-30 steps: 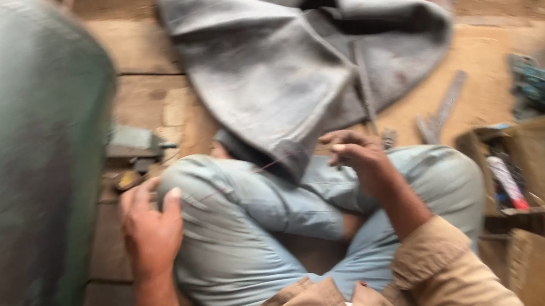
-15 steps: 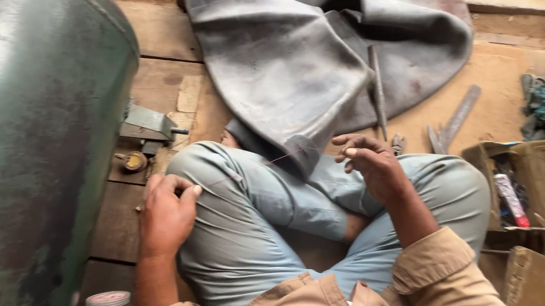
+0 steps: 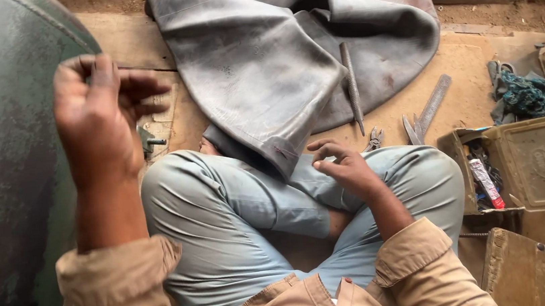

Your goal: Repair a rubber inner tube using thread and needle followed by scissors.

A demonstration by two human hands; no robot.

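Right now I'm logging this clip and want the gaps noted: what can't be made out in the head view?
- Left hand: fingers curled toward the palm, so anything pinched there is hidden.
- Open metal box: contents mostly shadowed; only a tube shows.
- Rubber inner tube: far part cut off by the top edge.
- Green tank: cut off by the left edge.
- Right hand: fingers bent; a small item there is too small to tell.
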